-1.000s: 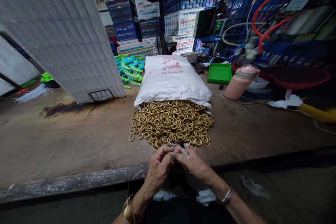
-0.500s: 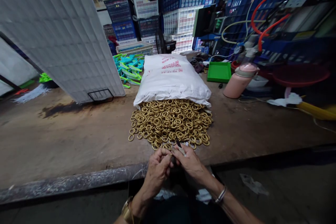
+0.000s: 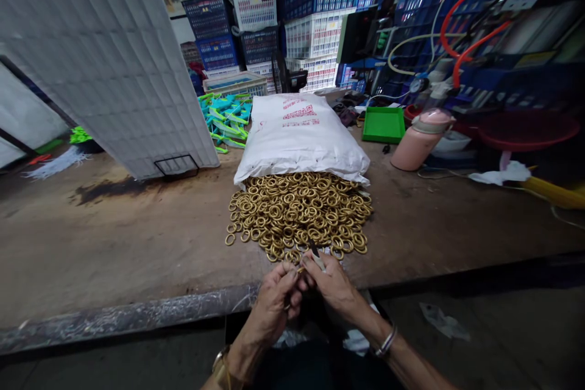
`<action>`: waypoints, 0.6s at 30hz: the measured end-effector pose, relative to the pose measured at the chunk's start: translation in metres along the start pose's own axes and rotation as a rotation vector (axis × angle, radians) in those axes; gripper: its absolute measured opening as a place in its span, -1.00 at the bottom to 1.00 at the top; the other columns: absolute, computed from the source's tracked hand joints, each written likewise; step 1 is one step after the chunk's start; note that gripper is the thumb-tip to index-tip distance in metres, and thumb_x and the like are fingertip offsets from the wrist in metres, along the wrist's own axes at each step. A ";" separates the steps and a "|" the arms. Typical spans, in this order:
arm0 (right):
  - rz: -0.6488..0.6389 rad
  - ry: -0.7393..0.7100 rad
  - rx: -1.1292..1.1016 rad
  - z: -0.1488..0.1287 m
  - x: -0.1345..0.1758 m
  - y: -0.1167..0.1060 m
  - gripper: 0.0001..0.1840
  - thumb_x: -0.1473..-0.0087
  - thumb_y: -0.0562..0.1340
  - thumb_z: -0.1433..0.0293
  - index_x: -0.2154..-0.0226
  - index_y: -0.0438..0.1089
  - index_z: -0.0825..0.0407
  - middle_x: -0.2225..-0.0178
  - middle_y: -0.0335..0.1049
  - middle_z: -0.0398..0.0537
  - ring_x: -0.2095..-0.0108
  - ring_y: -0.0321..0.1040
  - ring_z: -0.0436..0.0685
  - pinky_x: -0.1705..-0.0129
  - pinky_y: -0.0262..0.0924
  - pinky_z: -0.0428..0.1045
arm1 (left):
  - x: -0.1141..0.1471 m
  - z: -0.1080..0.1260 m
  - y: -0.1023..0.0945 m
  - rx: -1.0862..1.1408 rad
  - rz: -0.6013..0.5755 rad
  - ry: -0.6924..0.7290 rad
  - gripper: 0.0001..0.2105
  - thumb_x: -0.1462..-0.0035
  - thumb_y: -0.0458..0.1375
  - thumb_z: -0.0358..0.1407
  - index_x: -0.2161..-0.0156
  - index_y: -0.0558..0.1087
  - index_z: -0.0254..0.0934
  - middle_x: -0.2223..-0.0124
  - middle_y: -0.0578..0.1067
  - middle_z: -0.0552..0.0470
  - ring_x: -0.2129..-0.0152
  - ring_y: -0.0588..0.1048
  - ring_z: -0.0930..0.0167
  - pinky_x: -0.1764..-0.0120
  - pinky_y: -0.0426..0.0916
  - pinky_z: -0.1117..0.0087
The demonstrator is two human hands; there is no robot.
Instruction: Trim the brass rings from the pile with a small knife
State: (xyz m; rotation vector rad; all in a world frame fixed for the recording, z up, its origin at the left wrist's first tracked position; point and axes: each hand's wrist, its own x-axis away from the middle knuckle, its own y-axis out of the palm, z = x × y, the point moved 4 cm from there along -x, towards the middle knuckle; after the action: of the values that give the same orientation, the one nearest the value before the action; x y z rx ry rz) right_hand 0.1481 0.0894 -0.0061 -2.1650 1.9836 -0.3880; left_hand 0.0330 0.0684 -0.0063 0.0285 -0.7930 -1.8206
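My left hand (image 3: 276,292) is closed, pinching a gold ring (image 3: 300,270) of which only a bit of the rim shows between the fingertips. Facing it, my right hand (image 3: 336,286) is wrapped around what looks like a small knife (image 3: 319,260), with a pale handle and a dark blade pointing away from me. The fingertips of both hands meet or nearly meet at the ring, just above the table's front edge. Right beyond them lies a heap of gold rings (image 3: 297,210), spilling out of the mouth of a white woven sack (image 3: 301,140) with red print.
A tall white padded panel (image 3: 114,73) stands on the wooden table (image 3: 137,250) at left. Turquoise and lime plastic pieces (image 3: 226,119) lie behind it. At right are a green tray (image 3: 382,125), a pink bottle (image 3: 418,145) and red hoses (image 3: 450,30). Stacked crates (image 3: 320,33) fill the back.
My hands stay almost in the same place, with the left fingers shifted slightly. More of the gold ring shows between the fingertips now. The heap and sack look unchanged.
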 end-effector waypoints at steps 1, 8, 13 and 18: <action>0.021 -0.010 0.058 0.001 0.000 -0.001 -0.71 -0.05 -0.05 0.25 0.56 0.18 0.03 0.64 0.17 -0.22 0.58 0.12 -0.02 0.48 0.02 -0.11 | 0.000 0.000 0.000 0.007 0.013 0.011 -0.72 0.06 0.15 -0.11 0.41 0.25 -0.30 0.46 0.32 0.13 0.73 0.10 0.67 0.71 -0.08 0.62; -0.097 -0.108 0.494 0.005 0.010 0.005 -0.80 0.15 -0.03 0.58 0.48 0.20 0.02 0.58 0.26 -0.18 0.53 0.19 -0.01 0.46 -0.07 -0.12 | -0.001 0.000 -0.002 -0.038 0.031 0.057 -0.73 0.01 0.12 -0.11 0.38 0.21 -0.29 0.46 0.30 0.13 0.72 0.09 0.66 0.70 -0.09 0.62; -0.098 -0.110 0.645 0.005 0.012 0.007 -0.72 0.22 -0.02 0.60 0.40 0.21 0.02 0.53 0.30 -0.16 0.51 0.20 0.01 0.46 -0.14 -0.10 | -0.003 -0.005 -0.006 -0.104 0.053 0.059 -0.72 0.00 0.09 -0.08 0.37 0.22 -0.27 0.54 0.27 0.18 0.76 0.06 0.66 0.71 -0.09 0.62; -0.123 -0.106 0.716 0.007 0.012 0.004 -0.71 0.21 0.00 0.60 0.36 0.19 0.03 0.53 0.30 -0.15 0.52 0.19 0.02 0.48 -0.19 -0.09 | 0.001 -0.004 -0.007 -0.170 0.068 0.091 -0.70 0.02 0.11 -0.07 0.42 0.21 -0.28 0.61 0.23 0.22 0.79 0.04 0.66 0.73 -0.08 0.62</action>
State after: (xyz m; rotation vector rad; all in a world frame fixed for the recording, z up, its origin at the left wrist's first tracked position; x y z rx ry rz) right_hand 0.1470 0.0769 -0.0134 -1.7875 1.3591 -0.8302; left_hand 0.0282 0.0665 -0.0122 -0.0259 -0.5668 -1.8028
